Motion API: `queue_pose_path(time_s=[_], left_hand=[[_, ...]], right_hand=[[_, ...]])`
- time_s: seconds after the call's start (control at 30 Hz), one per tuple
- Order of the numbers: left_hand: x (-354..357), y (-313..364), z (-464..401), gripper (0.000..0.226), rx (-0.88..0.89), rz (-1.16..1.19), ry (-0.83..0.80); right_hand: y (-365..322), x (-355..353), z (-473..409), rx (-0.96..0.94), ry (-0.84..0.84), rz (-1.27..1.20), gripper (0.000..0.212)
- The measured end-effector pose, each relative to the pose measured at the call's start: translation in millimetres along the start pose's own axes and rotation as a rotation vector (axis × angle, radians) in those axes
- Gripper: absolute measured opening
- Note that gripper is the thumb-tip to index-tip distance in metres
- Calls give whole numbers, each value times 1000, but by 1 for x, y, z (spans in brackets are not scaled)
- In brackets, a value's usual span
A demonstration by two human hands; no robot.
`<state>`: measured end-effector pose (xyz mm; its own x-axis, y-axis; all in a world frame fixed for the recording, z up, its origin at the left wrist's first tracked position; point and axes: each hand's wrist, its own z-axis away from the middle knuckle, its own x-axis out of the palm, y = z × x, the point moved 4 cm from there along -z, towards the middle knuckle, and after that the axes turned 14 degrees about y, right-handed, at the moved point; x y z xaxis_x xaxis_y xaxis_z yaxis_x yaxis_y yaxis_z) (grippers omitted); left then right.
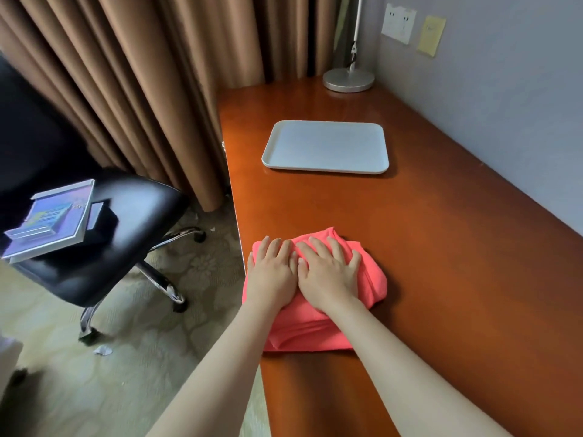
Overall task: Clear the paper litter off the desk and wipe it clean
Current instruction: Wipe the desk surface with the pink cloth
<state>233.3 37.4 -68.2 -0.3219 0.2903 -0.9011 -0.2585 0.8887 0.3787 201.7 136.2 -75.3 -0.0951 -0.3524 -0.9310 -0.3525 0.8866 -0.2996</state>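
Observation:
A folded pink cloth [372,279] lies on the glossy brown desk [441,247], near its left edge. My left hand [273,274] and my right hand [328,272] lie side by side on top of the cloth, palms down with straight fingers, pressing it flat. The cloth's left part overhangs the desk edge a little under my left hand. No paper litter shows on the desk top.
A white tray [326,146] sits further back on the desk, a lamp base [348,78] in the far corner. A black swivel chair [120,234] with books [50,222] stands to the left. Paper scraps [102,351] lie on the carpet.

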Motion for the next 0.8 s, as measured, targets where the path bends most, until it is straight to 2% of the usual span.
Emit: queue_pose_path(time_s=[0.33, 0.53, 0.67, 0.8], left_hand=[[-12, 45, 144, 42, -113, -50, 45], [-12, 72, 213, 44, -114, -120, 44], [-7, 84, 225, 45, -86, -138, 5], [-3, 86, 203, 45, -33, -115, -35]], right_hand=[[34, -42, 130, -111, -61, -26, 44], [60, -65, 195, -116, -76, -34, 46], [71, -71, 219, -55, -60, -50, 47], [74, -71, 205, 24, -52, -70, 46]])
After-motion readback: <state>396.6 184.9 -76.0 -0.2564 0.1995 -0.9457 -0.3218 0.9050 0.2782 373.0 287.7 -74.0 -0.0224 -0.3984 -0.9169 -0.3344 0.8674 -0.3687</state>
